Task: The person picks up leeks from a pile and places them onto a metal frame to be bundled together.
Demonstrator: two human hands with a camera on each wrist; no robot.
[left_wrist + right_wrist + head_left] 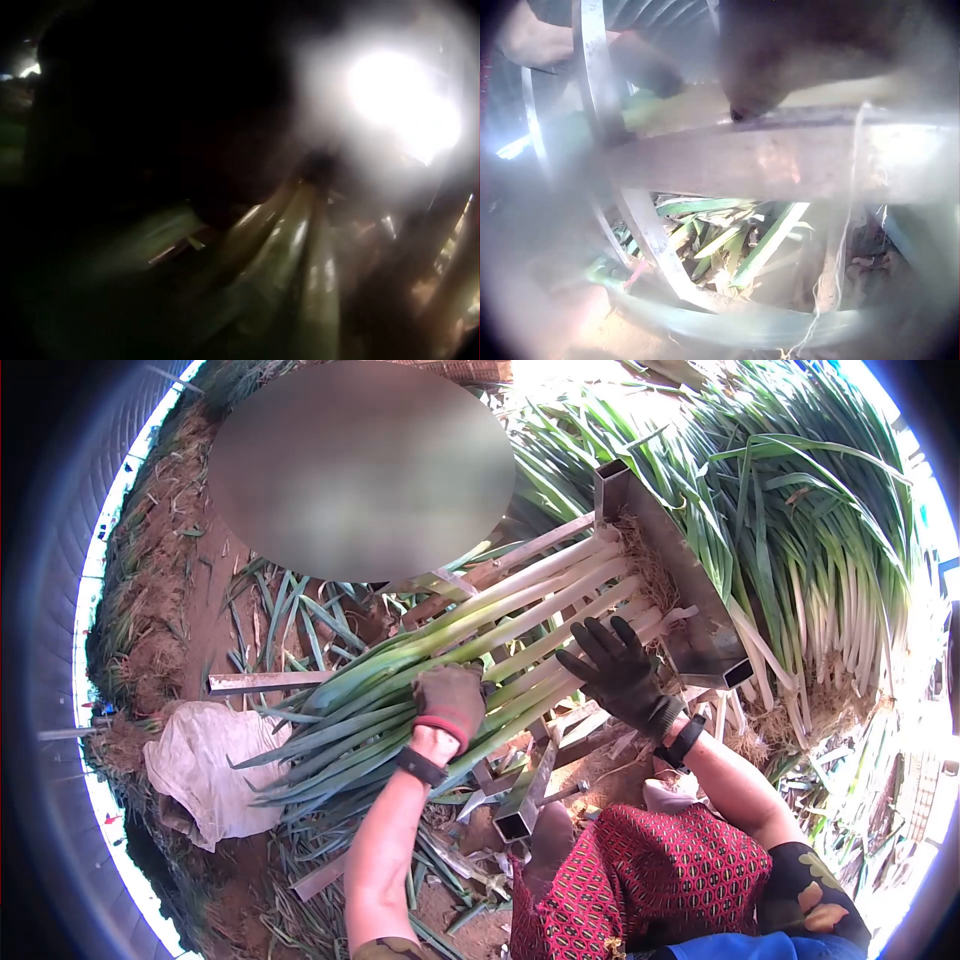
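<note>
Several long green onions lie side by side across a metal frame, white stalks to the right and green leaves to the left. Their roots are close against an upright metal channel. My gloved left hand grips some of them where white turns to green; its fingertips are hidden underneath. In the dark left wrist view, stalks fan out below that hand. My gloved right hand has its fingers spread over the white stalks near the roots. The right wrist view shows that hand blurred above a metal bar.
A big heap of green onions stands at the right behind the channel. A pale cloth sack lies at the left. Square metal tubes of the frame stick out near my knees. Loose leaves litter the ground. A blurred patch covers the top left.
</note>
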